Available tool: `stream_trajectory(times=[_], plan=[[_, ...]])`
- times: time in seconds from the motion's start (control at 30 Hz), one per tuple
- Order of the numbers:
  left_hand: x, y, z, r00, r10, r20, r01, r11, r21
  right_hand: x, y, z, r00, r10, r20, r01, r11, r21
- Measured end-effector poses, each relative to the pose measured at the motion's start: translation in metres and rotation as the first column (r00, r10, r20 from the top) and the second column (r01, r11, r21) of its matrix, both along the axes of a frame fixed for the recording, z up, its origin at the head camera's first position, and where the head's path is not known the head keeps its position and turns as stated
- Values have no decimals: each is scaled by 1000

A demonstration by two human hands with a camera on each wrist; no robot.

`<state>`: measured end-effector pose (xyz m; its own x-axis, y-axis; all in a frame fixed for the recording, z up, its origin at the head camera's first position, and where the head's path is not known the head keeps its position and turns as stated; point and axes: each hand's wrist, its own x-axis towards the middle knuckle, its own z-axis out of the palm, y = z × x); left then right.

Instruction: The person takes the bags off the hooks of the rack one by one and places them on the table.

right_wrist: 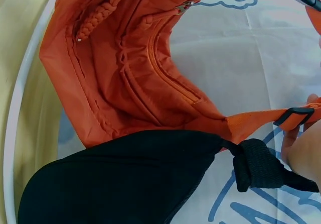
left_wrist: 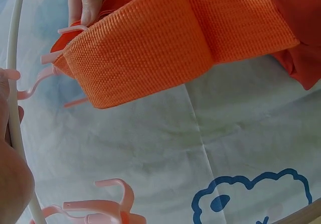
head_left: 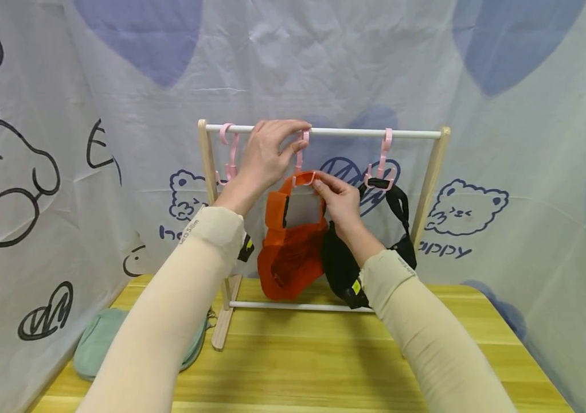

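My left hand (head_left: 267,155) is up at the white rail (head_left: 344,132), its thumb and fingers gripping the top of the middle pink hook (head_left: 299,160). An orange bag (head_left: 290,261) hangs by its strap from that hook's lower prongs. At the prongs, my right hand (head_left: 342,203) pinches the orange strap. In the left wrist view the wide strap (left_wrist: 145,53) runs over the prongs. The right wrist view shows the bag's zipped front (right_wrist: 100,83) and a black buckle (right_wrist: 296,114). Beside it a black bag (head_left: 338,258) hangs from the right pink hook (head_left: 383,155).
Another pink hook (head_left: 233,152) hangs at the rail's left end. The wooden rack's posts (head_left: 432,178) stand on a yellow wooden table (head_left: 313,361). A pale green pouch (head_left: 99,338) lies at the table's left, partly behind my left arm. Printed cloth (head_left: 324,69) hangs behind.
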<state>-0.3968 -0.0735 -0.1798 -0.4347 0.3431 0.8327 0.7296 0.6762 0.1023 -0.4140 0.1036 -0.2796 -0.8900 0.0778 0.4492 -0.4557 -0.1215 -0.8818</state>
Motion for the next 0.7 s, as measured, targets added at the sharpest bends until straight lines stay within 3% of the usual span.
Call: stream_trajectory(times=[0.7], plan=[[1,1,1,1000,16,27,-16,1000,7,5,5,11,1000,16,-8,-16,1000,9]])
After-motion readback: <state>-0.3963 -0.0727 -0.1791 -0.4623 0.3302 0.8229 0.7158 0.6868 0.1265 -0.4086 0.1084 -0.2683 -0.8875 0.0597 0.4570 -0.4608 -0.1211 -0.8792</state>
